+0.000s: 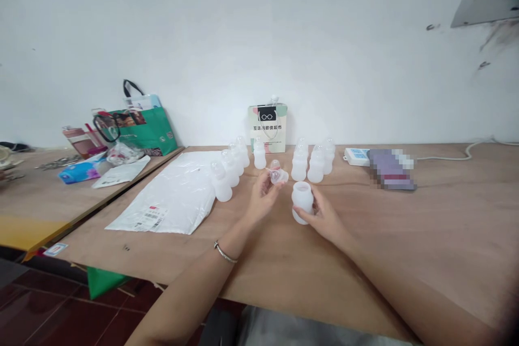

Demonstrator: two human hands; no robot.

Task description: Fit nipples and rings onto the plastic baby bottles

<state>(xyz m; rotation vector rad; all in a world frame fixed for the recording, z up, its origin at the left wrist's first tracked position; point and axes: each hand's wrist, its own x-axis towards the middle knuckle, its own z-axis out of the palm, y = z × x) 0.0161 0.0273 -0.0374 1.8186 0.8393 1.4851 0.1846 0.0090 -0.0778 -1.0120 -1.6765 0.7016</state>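
My left hand (pixel 263 197) pinches clear dome-shaped bottle tops (pixel 278 174); two domes show, and I cannot tell whether they are one piece or two. My right hand (pixel 324 217) is wrapped round a frosted white baby bottle (pixel 302 203) with an uncovered round mouth. That bottle is upright at the table, just right of the tops. Other white bottles with clear domes stand behind my hands: a row on the left (pixel 222 184), a single bottle (pixel 259 154) in the middle, and a group on the right (pixel 316 165).
A white mailing bag (pixel 170 189) lies flat on the wooden table (pixel 259 259). Against the wall stands a paper gift bag (pixel 267 127). To the right are a white box (pixel 357 157) and a purple package (pixel 389 169). A green bag (pixel 150 130) and a tissue pack (pixel 83 169) occupy the left table.
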